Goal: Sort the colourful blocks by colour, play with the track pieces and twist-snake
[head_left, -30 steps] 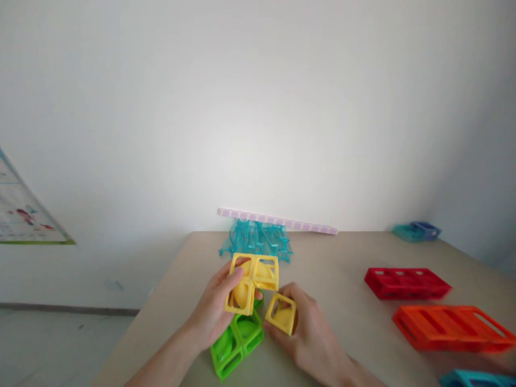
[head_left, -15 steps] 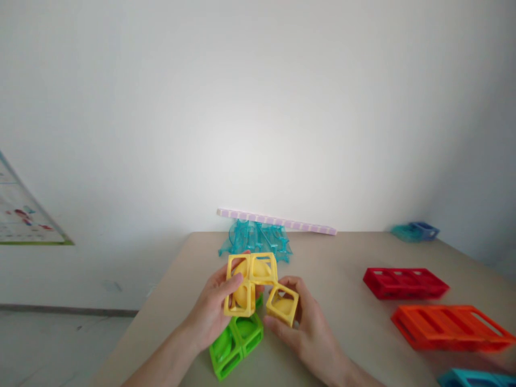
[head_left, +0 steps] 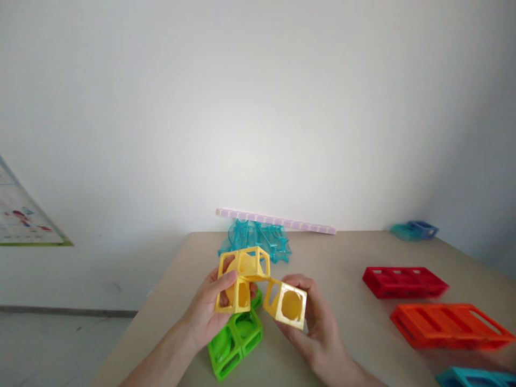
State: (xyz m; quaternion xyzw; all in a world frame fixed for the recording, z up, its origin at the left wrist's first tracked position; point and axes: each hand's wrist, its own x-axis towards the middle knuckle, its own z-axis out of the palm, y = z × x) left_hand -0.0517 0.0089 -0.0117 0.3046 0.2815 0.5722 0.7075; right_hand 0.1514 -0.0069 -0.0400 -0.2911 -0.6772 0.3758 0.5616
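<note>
Above the table, my left hand [head_left: 204, 313] is closed on a yellow hollow-framed block [head_left: 242, 279], its thumb over the front. The block looks like cubes joined in an L, with rounded yellow parts inside. A yellow open-sided cube [head_left: 292, 305] is held at the right by my right hand [head_left: 318, 328], fingers behind and thumb below. The cube meets the L's lower right corner; whether the two are joined I cannot tell. Beneath my left hand lies a green framed block [head_left: 236, 344] of similar make, partly hidden by that hand and the yellow block.
Red [head_left: 405, 283] and orange [head_left: 451, 326] framed blocks lie on the right, with a light blue piece [head_left: 475, 378] at the lower edge. Translucent teal pieces [head_left: 258, 236] and a lilac strip [head_left: 276, 221] are near the wall. A blue container [head_left: 422, 230] sits in the far right corner.
My right hand has turned the yellow cube so a round-holed face points toward me, and moved it slightly right. The L-shaped part has tilted and shifted a little left.
</note>
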